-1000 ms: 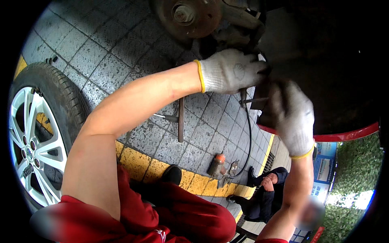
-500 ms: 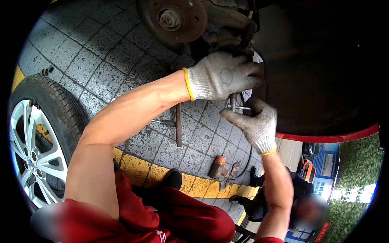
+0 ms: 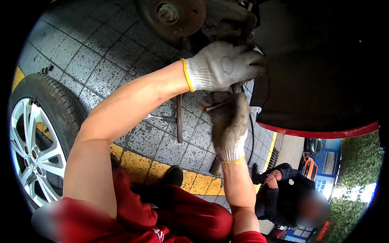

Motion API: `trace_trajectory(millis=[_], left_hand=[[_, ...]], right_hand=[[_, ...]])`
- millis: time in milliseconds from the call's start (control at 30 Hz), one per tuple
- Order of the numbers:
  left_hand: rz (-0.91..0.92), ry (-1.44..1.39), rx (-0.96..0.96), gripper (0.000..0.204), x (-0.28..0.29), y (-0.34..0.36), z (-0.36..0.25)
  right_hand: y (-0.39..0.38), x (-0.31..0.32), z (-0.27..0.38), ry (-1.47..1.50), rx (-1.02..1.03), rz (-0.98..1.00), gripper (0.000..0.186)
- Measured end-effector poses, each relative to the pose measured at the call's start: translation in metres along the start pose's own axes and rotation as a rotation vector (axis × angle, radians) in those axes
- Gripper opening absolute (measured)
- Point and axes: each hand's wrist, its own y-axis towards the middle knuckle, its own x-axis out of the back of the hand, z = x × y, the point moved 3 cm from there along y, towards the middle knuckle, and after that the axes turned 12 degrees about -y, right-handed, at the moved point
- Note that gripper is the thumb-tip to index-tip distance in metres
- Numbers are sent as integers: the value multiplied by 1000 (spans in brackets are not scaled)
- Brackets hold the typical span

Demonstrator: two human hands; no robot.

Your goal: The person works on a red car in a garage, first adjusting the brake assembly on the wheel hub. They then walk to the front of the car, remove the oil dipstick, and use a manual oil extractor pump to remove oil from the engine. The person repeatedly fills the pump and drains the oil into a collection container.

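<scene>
A person's left hand (image 3: pixel 227 67), in a grey-white knit glove with a yellow cuff, reaches below a round, rusty brake disc (image 3: pixel 184 18) on a raised vehicle; its fingers are bent over the dark metal parts there, and their grip cannot be told. Just under that palm shows a short, dark, ridged metal shaft (image 3: pixel 236 88). The right hand (image 3: pixel 233 129), gloved alike and blurred, is just below the shaft, fingers partly curled beside a thin metal bar (image 3: pixel 216 106); whether they grip it cannot be told. Beneath the left forearm, a brown, straight rod (image 3: pixel 179 121) shows against the grey tiled floor (image 3: pixel 97 69), near its yellow edge strip (image 3: pixel 133 164). A black-tyred wheel with silver spokes (image 3: pixel 32 162) rests toward the floor's left edge. Beyond the right forearm, a dark-clothed person (image 3: pixel 279 198) sits.
</scene>
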Motion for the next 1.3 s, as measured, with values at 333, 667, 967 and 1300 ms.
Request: trace_trajectory(millis=[333, 667, 967, 1300], left_hand=[[-17, -16, -25, 29, 3, -2, 0], [41, 63, -31, 27, 0, 0, -2], [11, -83, 114, 51, 0, -5, 3], [126, -46, 92, 62, 5, -6, 1]], right_hand=[[4, -11, 107, -1771, 1000, 130, 16], [24, -17, 177, -2150, 1163, -25, 26], [-11, -36, 158, -2316, 1417, 314, 37], [18, -36, 152, -2605, 1230, 573, 27]])
